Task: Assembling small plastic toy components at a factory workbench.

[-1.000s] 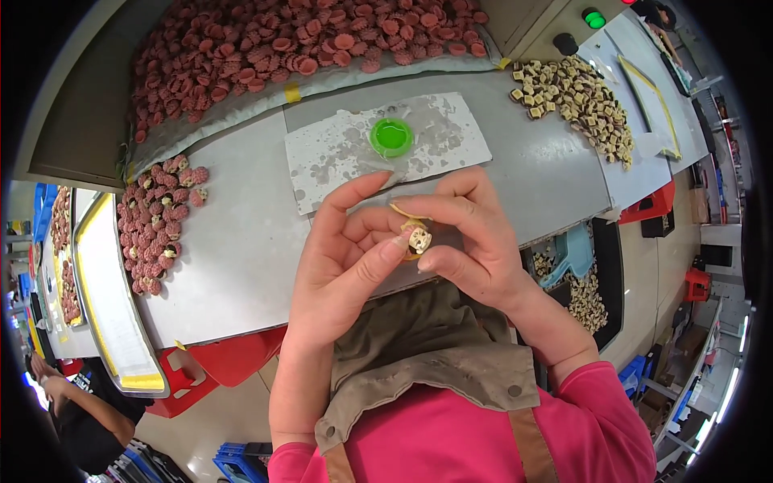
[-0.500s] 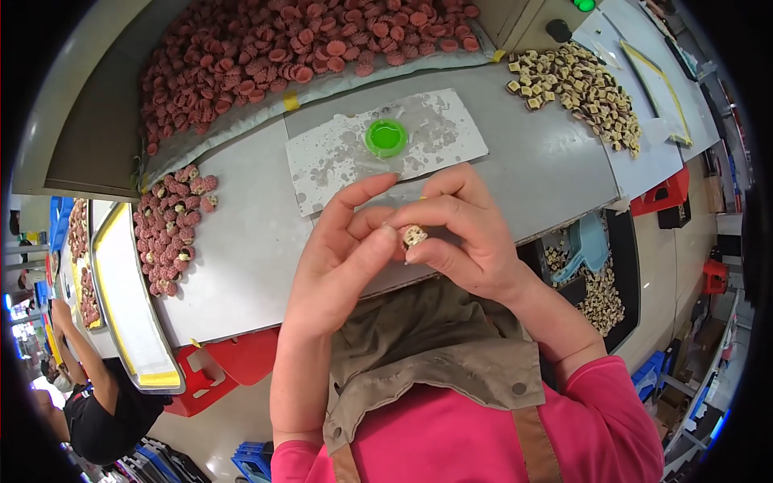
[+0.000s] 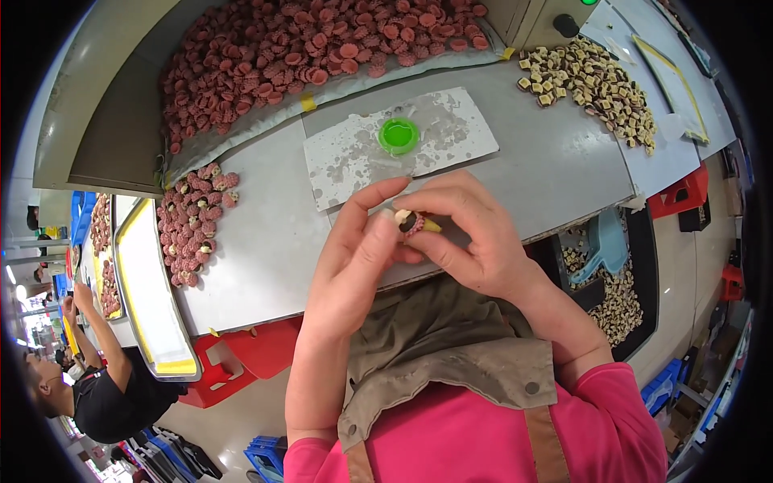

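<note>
My left hand [image 3: 348,270] and my right hand [image 3: 477,233] meet above the table's near edge. Between their fingertips is a small pinkish-red raspberry-shaped piece [image 3: 414,225] with a dark and cream core showing at its end. The left thumb presses against it, while the right thumb and fingers hold its other side. Something small and yellow [image 3: 432,226] shows at the right fingertips; I cannot make out what it is. Just beyond my hands, a round green dish [image 3: 398,136] stands on a stained white board [image 3: 342,165].
A big heap of hollow red raspberry-shaped shells [image 3: 322,48] fills the far side. Filled raspberry pieces [image 3: 189,225] lie at left, cream-and-brown cubes [image 3: 600,88] at far right. A black tray [image 3: 644,314] with a blue scoop [image 3: 605,245] sits lower right. Another person [image 3: 113,394] works at left.
The piece has turned between my fingers: its dark and cream end now faces the left thumb, with its red side showing. The yellow bit now shows lower, beside the right thumb.
</note>
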A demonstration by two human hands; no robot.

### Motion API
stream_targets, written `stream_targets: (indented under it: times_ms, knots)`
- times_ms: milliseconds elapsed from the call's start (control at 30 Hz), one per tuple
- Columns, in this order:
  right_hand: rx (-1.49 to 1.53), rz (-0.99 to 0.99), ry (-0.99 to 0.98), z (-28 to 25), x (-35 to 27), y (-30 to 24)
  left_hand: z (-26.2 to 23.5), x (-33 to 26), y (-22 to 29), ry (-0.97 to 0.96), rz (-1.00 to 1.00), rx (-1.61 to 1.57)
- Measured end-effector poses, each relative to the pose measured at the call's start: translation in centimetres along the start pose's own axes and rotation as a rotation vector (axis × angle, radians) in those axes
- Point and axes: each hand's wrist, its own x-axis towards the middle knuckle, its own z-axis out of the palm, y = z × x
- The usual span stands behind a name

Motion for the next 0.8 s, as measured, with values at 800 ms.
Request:
stream_targets:
  times_ms: [800]
  knots:
    - [0.064, 0.069, -0.104, -0.2, 0.6, 0.8, -1.2, 1.1, -0.9, -0.09, 0.017, 0.049]
